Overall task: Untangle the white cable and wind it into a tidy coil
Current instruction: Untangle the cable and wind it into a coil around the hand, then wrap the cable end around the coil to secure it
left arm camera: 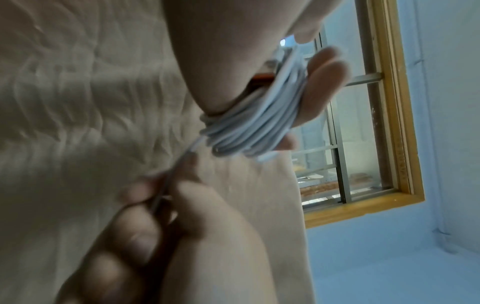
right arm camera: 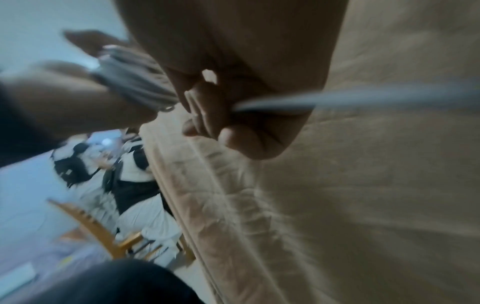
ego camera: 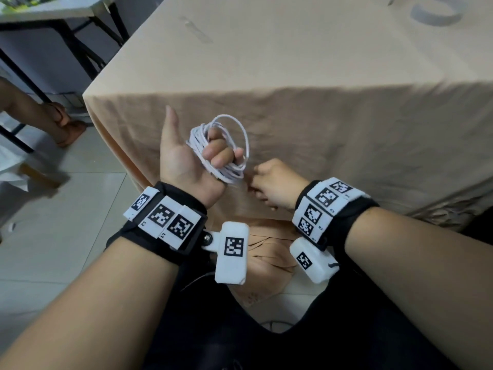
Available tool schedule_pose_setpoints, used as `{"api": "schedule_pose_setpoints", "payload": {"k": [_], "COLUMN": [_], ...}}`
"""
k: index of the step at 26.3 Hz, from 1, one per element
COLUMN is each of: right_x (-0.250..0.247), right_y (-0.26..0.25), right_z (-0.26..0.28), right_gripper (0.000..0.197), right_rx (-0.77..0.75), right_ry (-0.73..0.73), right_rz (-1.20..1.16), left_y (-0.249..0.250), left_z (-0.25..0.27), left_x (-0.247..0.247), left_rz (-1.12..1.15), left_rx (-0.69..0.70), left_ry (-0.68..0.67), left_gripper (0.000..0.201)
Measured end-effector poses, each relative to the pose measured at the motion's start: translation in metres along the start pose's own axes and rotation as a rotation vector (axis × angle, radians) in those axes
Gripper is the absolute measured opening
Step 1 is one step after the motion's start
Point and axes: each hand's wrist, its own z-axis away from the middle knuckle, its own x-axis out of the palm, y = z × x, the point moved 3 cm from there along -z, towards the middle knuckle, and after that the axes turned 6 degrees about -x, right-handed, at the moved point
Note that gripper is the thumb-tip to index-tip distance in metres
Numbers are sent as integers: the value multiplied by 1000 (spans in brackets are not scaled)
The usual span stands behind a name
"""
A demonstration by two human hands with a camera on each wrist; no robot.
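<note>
The white cable (ego camera: pixel 226 145) is wound in several loops around the curled fingers of my left hand (ego camera: pixel 194 161), whose thumb points up; I hold it in front of the table's hanging cloth. The coil (left arm camera: pixel 249 125) fills the left wrist view, one strand running down from it into my right hand (left arm camera: pixel 166 205). My right hand (ego camera: pixel 269 182) sits just right of and below the coil and pinches that loose strand (right arm camera: pixel 324 100) between thumb and fingers. The coil (right arm camera: pixel 130 82) shows blurred on my left hand in the right wrist view.
A table (ego camera: pixel 293 49) under a beige cloth stands before me, its near side (ego camera: pixel 346 145) draped down behind my hands. Another person's arm (ego camera: pixel 32 113) and a black-legged table (ego camera: pixel 66 30) are at the left over a tiled floor. A window (left arm camera: pixel 376 123) shows in the left wrist view.
</note>
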Motion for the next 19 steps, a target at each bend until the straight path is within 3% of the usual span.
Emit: {"api": "schedule_pose_setpoints", "payload": {"k": [3,6,8,12,15,19], "right_x": [6,-11,-28,-44,-48,-51], "right_y": [-12,-38,-58,-79,-72,-52], "right_z": [10,12,10,6,0,-8], "right_gripper": [41,37,30,25,27,29], "right_rx": [-84,-194,-304,-418,-427,-367], "right_ry": [-127,-110,-64,-4,62,152], "right_rz": [347,399,324,312,307,155], "left_y": [6,7,1,-22,-26,-22], "left_z": [-7,-13,-14,-11,-8,-6], "left_x": [-6,-18,-29,-28,-22,-16], "left_rz": [-80,-453,-682,-911,-920,-874], "left_rx": [177,238,174,-55,-177,-235], "left_ry": [208,367,454,198,122,5], "left_gripper": [66,68,73,90,98,100]}}
